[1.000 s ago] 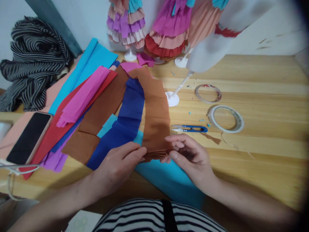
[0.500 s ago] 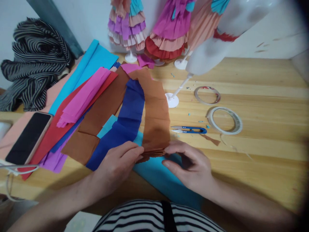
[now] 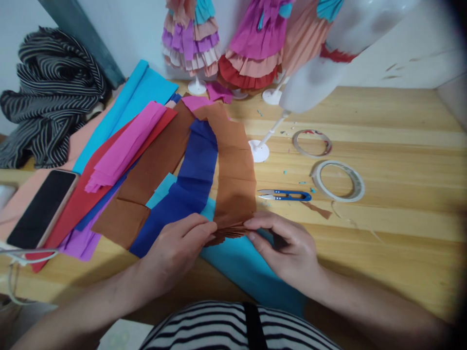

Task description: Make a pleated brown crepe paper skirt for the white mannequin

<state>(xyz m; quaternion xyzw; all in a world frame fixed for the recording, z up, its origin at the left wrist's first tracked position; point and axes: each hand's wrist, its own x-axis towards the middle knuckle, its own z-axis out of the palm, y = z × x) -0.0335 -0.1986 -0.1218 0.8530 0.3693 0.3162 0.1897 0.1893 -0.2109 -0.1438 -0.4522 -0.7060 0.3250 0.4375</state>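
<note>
A long brown crepe paper strip [image 3: 236, 170] runs from the back of the table towards me, its near end gathered into narrow pleats. My left hand [image 3: 181, 245] pinches the left side of the pleats. On the right side, my right hand [image 3: 286, 245] grips the pleated edge between thumb and fingers. Beneath the hands lies a turquoise paper sheet [image 3: 251, 272]. A dark blue paper strip [image 3: 186, 187] curves along the left of the brown one. Thread snips [image 3: 286, 195] with blue handles rest just beyond my right hand.
Two tape rolls [image 3: 339, 181] lie at right. A mannequin form [image 3: 304, 82] on a white stand leans near the back, beside paper-ruffled dress forms [image 3: 255, 43]. Coloured paper sheets [image 3: 124, 141], a phone [image 3: 42, 209] and striped cloth [image 3: 54, 92] occupy the left.
My right thumb and fingers have closed onto the right end of the pleats, where the thumb was apart before. My left hand keeps its hold in nearly the same place.
</note>
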